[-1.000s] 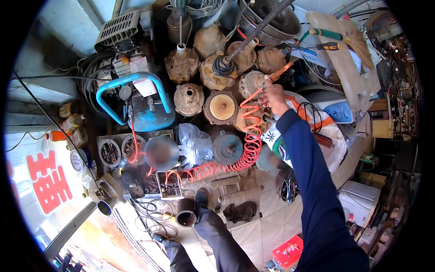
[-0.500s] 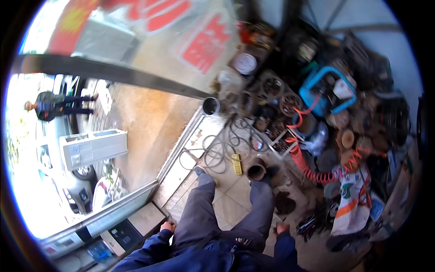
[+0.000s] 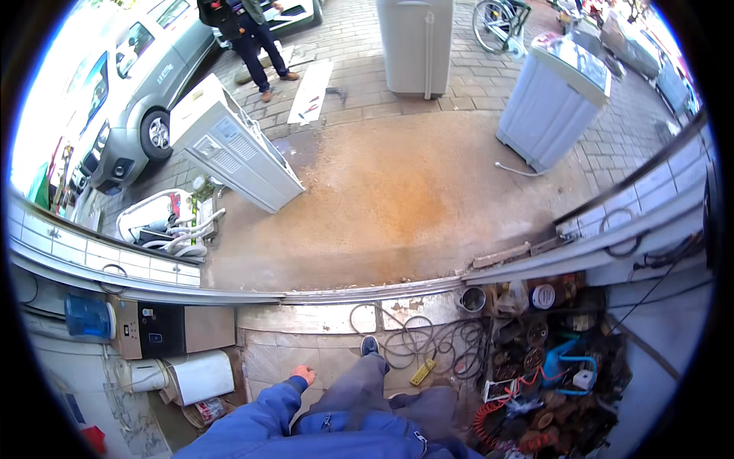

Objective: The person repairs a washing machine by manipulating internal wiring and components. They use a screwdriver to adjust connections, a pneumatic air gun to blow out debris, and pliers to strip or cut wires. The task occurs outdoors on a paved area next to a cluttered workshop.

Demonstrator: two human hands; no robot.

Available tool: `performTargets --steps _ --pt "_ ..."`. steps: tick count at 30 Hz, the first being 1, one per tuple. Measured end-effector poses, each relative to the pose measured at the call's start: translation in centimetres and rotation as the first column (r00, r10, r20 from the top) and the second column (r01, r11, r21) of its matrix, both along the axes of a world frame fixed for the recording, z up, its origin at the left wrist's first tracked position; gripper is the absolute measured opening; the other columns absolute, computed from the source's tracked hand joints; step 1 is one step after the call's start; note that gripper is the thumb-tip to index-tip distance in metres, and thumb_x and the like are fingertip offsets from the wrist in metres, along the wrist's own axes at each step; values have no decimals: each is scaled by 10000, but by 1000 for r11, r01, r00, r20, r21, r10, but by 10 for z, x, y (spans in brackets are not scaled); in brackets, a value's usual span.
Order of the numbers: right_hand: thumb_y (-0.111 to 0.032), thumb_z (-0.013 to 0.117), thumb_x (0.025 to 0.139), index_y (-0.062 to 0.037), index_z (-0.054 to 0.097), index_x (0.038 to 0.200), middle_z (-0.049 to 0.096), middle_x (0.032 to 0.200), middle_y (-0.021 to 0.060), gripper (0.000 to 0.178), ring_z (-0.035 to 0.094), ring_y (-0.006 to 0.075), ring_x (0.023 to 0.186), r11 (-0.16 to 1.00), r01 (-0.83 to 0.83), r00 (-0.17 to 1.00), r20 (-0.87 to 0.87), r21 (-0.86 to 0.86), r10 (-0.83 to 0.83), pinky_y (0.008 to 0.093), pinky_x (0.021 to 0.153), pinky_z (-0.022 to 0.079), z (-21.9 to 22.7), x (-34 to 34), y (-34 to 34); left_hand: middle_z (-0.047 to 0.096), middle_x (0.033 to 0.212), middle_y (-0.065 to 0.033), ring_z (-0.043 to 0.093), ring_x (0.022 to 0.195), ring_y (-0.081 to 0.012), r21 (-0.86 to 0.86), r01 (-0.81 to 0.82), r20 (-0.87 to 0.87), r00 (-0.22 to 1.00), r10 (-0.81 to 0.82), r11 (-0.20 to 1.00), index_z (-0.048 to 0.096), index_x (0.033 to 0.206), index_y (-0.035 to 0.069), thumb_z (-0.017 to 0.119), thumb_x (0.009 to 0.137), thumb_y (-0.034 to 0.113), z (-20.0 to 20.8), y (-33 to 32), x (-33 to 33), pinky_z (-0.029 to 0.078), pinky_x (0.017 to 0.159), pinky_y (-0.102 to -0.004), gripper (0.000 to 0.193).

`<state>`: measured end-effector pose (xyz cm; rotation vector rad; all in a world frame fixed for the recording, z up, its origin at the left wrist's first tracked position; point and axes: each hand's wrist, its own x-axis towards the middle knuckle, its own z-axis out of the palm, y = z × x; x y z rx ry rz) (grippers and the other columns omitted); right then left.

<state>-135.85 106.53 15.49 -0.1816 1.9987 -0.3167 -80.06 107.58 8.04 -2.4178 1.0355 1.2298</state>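
My left hand [image 3: 303,373] hangs in front of my left thigh, above the tiled floor [image 3: 267,359]. Its fingers are curled in, and nothing shows in them. My right hand is out of the picture, hidden by my body or beyond the view. On the floor by my feet lie a yellow handheld device [image 3: 422,372] and a loosely coiled black cable [image 3: 405,330]. My left shoe [image 3: 369,346] points at the door sill [image 3: 306,320].
Past the doorway stand a tilted white appliance cabinet [image 3: 237,153], two washing machines [image 3: 417,46], a silver car [image 3: 145,107] and a person [image 3: 248,42]. A water dispenser [image 3: 164,329] is at left. Scrap parts, a blue-framed basket [image 3: 569,367] and a red coiled hose [image 3: 485,421] crowd the right.
My view has swung from the cluttered corner to face the doorway. The right hand has gone out of sight. My left hand has come forward of the thigh, still curled.
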Motion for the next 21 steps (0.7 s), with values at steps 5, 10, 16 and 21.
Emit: performTargets --steps 5,10,16,21 --pt "-181 689 882 73 665 736 671 659 190 294 666 304 578 985 -168 984 -61 31 170 447 543 506 26 18 -83 759 1013 -138 734 921 -293 74 -283 -114 950 290 956 766 1037 88 625 867 345 -43 -56 49 561 888 -394 339" --pt "-208 699 882 72 681 730 683 667 186 319 676 302 597 931 -352 928 -91 99 361 439 566 518 22 57 -203 759 961 -139 749 809 -235 48 -585 -334 754 565 809 726 1022 27 641 914 259 -20 -178 69 583 783 -364 270" --pt "-240 710 883 70 699 723 697 677 180 349 688 301 619 574 -807 591 -206 -140 780 429 594 533 -5 112 -444 733 883 -102 744 788 -186 -12 -851 -401 485 777 525 707 1050 -4 651 940 172 36 -310 119 578 615 -317 215" --pt "-188 587 974 79 642 953 681 728 173 274 625 208 487 750 -622 761 54 -226 647 329 380 459 32 216 -725 727 941 -82 733 823 -181 -81 -944 -494 317 809 320 675 1095 9 629 967 156 91 -409 153 552 596 -300 200"
